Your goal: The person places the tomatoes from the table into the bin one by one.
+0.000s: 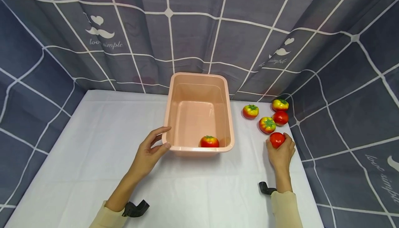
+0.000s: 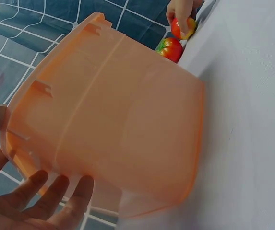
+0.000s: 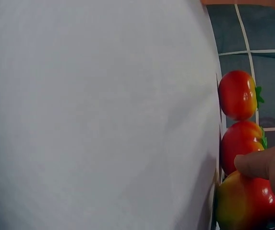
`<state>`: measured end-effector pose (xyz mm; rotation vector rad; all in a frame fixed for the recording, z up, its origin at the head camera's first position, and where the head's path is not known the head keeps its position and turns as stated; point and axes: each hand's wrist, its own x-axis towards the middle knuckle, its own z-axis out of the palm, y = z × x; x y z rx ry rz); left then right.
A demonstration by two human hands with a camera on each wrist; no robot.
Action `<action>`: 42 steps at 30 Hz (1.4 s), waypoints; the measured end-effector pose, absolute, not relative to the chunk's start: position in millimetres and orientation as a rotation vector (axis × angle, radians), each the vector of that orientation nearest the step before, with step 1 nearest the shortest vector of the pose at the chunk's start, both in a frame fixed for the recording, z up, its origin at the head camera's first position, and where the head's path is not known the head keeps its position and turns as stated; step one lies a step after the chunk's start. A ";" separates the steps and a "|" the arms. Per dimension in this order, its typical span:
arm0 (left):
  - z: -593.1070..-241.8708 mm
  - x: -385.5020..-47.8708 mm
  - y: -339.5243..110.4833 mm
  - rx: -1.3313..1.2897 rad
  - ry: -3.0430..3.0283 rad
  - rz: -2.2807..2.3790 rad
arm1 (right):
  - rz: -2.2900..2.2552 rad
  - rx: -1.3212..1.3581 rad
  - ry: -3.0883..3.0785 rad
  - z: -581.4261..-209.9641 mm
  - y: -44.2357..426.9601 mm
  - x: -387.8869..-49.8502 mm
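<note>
A pink plastic bin (image 1: pixel 199 76) stands on the white table, with one red tomato (image 1: pixel 209 141) inside by its near wall. At its near left corner my left hand (image 1: pixel 151 147) grips the rim, thumb on the front side and fingers along the left side. The bin's outer wall (image 2: pixel 127 110) fills much of the left wrist view. Over on the right, my right hand (image 1: pixel 282 153) holds a red and yellow tomato (image 3: pixel 245 201) between thumb and fingers, on or just above the cloth; its underside is hidden.
Several more tomatoes lie just beyond the right hand: a yellow-red one (image 1: pixel 250 111), another with a green top (image 1: pixel 267 125), a red one (image 1: pixel 280 118) and one at the back (image 1: pixel 280 105). Grey checked curtains (image 1: pixel 193 41) hang behind and beside the white-covered table (image 1: pixel 103 134).
</note>
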<state>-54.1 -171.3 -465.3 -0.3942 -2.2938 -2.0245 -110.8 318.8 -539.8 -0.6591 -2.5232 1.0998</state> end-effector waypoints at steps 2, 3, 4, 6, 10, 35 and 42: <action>-465.8 -54.1 -170.6 -0.399 -2.294 -2.022 | 1.106 -0.668 -2.524 -540.5 318.7 -110.4; -465.6 -54.1 -170.4 -0.398 -2.296 -2.020 | 1.108 -0.669 -2.523 -540.7 318.4 -110.3; -465.3 -54.1 -170.3 -0.397 -2.296 -2.021 | 1.110 -0.670 -2.522 -540.8 318.2 -110.3; -464.5 -54.0 -170.4 -0.397 -2.300 -2.019 | 1.115 -0.674 -2.521 -540.3 317.4 -110.4; -463.4 -54.0 -170.4 -0.394 -2.299 -2.024 | 1.113 -0.687 -2.523 -539.8 317.2 -111.0; -464.7 -55.1 -169.5 -0.394 -2.293 -2.027 | 1.182 -0.594 -2.258 -501.5 305.1 -96.0; -464.7 -53.2 -169.5 -0.379 -2.302 -2.023 | 1.133 -0.504 -2.250 -485.4 292.5 -89.8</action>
